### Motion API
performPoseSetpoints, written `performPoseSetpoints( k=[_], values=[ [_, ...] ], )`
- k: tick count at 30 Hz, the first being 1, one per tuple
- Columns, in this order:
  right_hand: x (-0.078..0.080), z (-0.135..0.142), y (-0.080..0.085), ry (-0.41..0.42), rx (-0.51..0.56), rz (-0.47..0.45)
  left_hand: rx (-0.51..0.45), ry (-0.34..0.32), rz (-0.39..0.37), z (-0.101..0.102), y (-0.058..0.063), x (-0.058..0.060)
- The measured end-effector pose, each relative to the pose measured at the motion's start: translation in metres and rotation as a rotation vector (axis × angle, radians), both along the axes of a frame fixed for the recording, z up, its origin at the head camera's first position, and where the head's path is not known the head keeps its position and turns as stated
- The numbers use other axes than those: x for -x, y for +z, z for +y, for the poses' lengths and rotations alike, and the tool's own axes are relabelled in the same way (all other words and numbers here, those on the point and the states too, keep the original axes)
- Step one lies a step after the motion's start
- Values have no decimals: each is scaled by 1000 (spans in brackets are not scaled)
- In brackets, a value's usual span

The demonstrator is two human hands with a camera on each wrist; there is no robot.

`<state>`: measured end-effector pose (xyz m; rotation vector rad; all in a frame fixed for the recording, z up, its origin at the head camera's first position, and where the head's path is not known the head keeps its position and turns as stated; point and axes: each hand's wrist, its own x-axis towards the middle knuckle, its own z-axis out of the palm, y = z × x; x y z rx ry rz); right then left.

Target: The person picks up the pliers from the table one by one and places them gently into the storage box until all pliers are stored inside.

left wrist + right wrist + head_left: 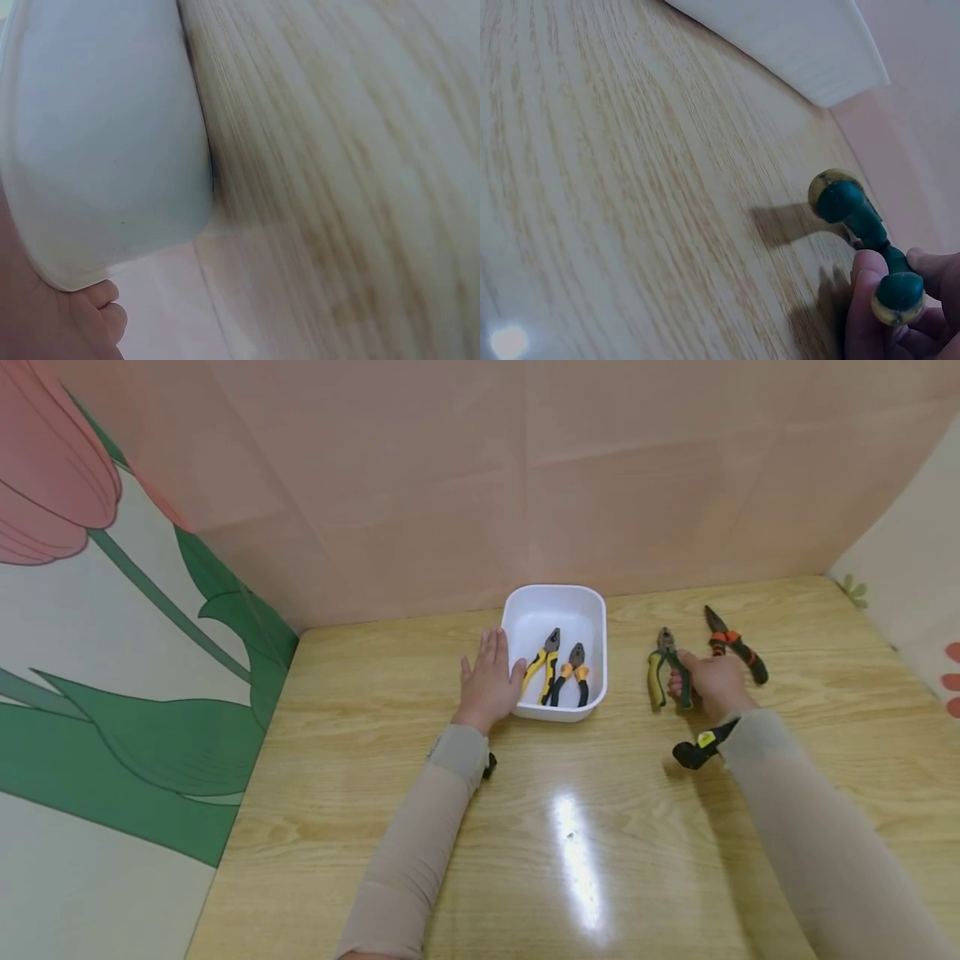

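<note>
My right hand (718, 683) grips one handle of the green-and-yellow pliers (657, 681), whose jaws point away toward the wall. In the right wrist view, fingers and thumb close round a handle of these pliers (866, 225), and their shadow falls on the wood. My left hand (491, 681) lies with extended fingers along the left wall of a white plastic tub (555, 714), its thumb at the rim. Inside the tub lie yellow-and-black pliers (551, 660) and orange-and-black pliers (576, 670). The left wrist view shows the tub's outer side (105, 142) with part of the hand below it.
Right of my right hand lie long-nose pliers (738, 647) with orange-and-black handles, partly behind the hand. The wooden table (360, 718) meets a pink-covered wall (420, 510) at its back edge. A wall with painted flowers (135, 752) borders it on the left.
</note>
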<state>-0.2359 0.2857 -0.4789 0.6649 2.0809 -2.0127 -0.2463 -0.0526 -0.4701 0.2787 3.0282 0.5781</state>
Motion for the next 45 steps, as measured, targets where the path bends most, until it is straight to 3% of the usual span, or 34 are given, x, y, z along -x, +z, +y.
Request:
performPoseSetpoints(
  k=[25,36,45],
  values=[
    [1,-1,-1,-64,98,60,-9,10,-9,6,-2,2],
    [6,-4,5,-24,-42,45,-16,14,0,7,-2,0],
    [5,-8,13,-10,-42,85,-14,16,-13,7,-1,0]
  ],
)
